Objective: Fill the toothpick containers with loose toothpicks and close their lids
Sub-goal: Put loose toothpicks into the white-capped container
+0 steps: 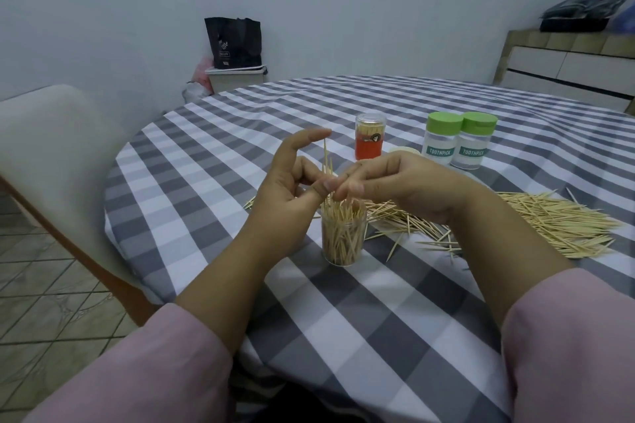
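A clear open container [343, 240] stands upright on the checked tablecloth, packed with toothpicks. Directly above its mouth, my left hand [292, 182] and my right hand [405, 182] together pinch a small bundle of toothpicks [327, 165] that points upward, its lower ends reaching into the container. My left index finger is stretched out. A big pile of loose toothpicks [536, 220] lies to the right. Farther back stand a lidded container with a red label [370, 141] and two white containers with green lids [444, 137] [476, 140]. A pale lid [405, 150] peeks out behind my right hand.
The round table [378, 302] carries a grey and white checked cloth. A beige chair [62, 154] stands at the left edge. A bin with a black bag [233, 45] is against the far wall, and a cabinet [570, 62] stands at the right.
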